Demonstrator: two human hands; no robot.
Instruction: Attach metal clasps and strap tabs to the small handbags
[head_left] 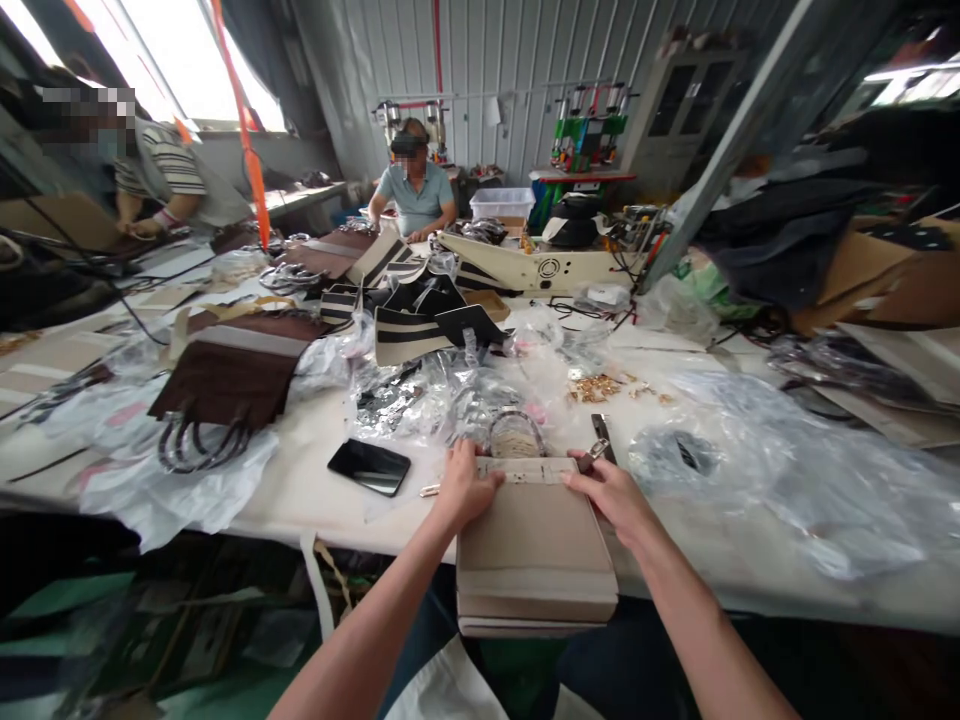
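Observation:
In front of me a beige bag panel (536,545) lies on other beige pieces, its near end jutting past the table edge. A pale strip with small dark marks runs along its far edge, and a curved handle (517,420) stands beyond that. My left hand (466,485) grips the far left corner, thumb on top. At the far right corner my right hand (611,492) holds the panel, its thumb on the pale strip. Close to the right fingers are a brown tab with a metal clasp (596,452) and a dark strip (602,425). The fingertips are partly hidden.
A black phone (369,467) lies to the left, near a brown bag piece (232,370) with rope-like handles. Plastic bags (840,470) spread rightward. Gold-coloured hardware (595,388) sits farther back. A person in a blue shirt (416,200) sits across; another (169,170) works at left.

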